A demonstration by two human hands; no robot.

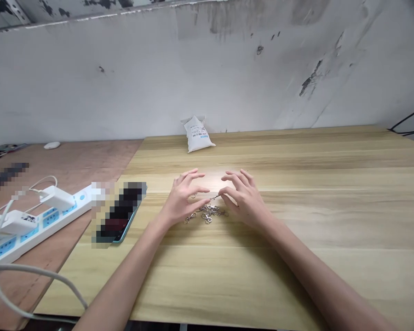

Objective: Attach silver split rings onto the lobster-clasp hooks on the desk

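Above the tabletop, my right hand (244, 198) pinches a small silver metal clasp (215, 197) between thumb and index finger, its other fingers loosely curved. My left hand (182, 195) faces it with the fingers apart; a gap shows between thumb and index finger. The left thumb tip is close to the clasp's left end, and I cannot tell whether they touch. Just below both hands lies a small heap of silver swivel clasps with rings (209, 211). One metal ring (193, 195) shows beneath the left fingers, partly hidden.
A white printed packet (198, 134) lies at the table's back, near the wall. Left of my forearm is a phone (126, 211), partly pixelated. Further left, a white power strip (48, 220) holds plugged-in chargers, with a pale cable (37, 270) looping toward the wooden table's (331, 276) left edge.
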